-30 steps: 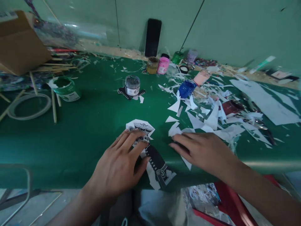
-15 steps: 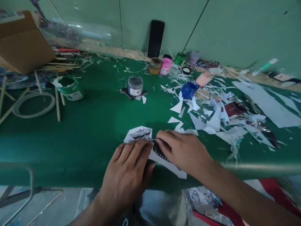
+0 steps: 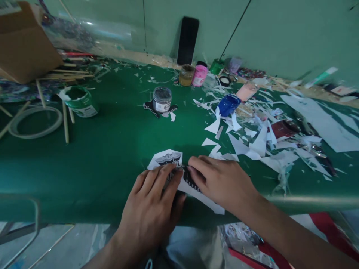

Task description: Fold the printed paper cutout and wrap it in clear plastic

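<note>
Head camera: two bare hands meet over one printed paper piece (image 3: 167, 158) at the table's near edge. The left hand (image 3: 153, 201) presses it down, fingertips on the print and thumb apart from the forefinger. The right hand (image 3: 224, 179) has thumb and forefinger closed on one thin object (image 3: 184, 166), mostly hidden, just beside the left fingertips.

Farther out on the green table (image 3: 112, 157), nine containers can be counted. One clear jar (image 3: 162, 100) stands on dark printed paper that shows on two sides; its pale label is too small to read. The green jar (image 3: 81, 102) and pink jar (image 3: 199, 74) also bear labels, their writing illegible. White scraps (image 3: 238, 145) lie right, too many to count. One phone (image 3: 187, 40) leans on the wall; one pale ring (image 3: 33, 136) and one cardboard box (image 3: 26, 48) sit left.
</note>
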Demonstrator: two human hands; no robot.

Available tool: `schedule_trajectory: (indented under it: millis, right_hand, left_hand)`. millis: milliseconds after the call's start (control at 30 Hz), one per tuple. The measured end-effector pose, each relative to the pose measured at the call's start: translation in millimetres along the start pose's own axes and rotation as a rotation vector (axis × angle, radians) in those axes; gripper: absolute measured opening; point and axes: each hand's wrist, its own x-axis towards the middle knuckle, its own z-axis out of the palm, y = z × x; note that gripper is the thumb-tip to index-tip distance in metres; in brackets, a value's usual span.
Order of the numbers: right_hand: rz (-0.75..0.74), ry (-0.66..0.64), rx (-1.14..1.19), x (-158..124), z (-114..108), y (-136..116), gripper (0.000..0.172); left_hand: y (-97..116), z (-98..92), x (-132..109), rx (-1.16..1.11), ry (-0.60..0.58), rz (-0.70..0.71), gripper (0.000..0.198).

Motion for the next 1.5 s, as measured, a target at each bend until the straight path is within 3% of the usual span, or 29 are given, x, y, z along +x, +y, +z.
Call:
schedule_trajectory:
  millis: [400, 700, 800, 900, 1100, 1300, 1500]
  right_hand:
    - [-0.075, 0.029, -0.044, -2.4, -4.0, 0.1, 0.018]
    - [-0.077, -0.026, -0.044, -9.2, -12.9, 10.5, 0.018]
    - [-0.030, -0.008, 0.020, -10.3, -17.9, 17.2, 0.020]
    - [-0.003, 0.037, 0.070, -10.6, -19.4, 20.2, 0.023]
    - [-0.113, -0.038, 0.107, -7.4, -15.7, 21.0, 0.025]
    - [-0.190, -0.054, 0.132, 2.2, -14.6, 24.7, 0.023]
    - [-0.138, -0.035, 0.158, -1.1, -8.1, 7.9, 0.022]
  left_hand:
    - [-0.5, -0.6, 0.3, 0.001, 0.001, 0.000, 0.033]
    - [0.0, -2.0, 0.5, -0.029, -0.009, -0.007, 0.033]
    - [-8.3, -6.2, 6.6, -0.108, -0.050, -0.002, 0.030]
    - [-24.8, -12.7, 17.8, -0.201, -0.163, 0.065, 0.026]
    - [-52.8, -22.9, 35.3, -0.213, -0.334, 0.154, 0.021]
    - [-67.2, -26.5, 46.4, -0.247, -0.395, 0.240, 0.038]
    - [-70.3, -21.5, 47.8, -0.314, -0.380, 0.257, 0.035]
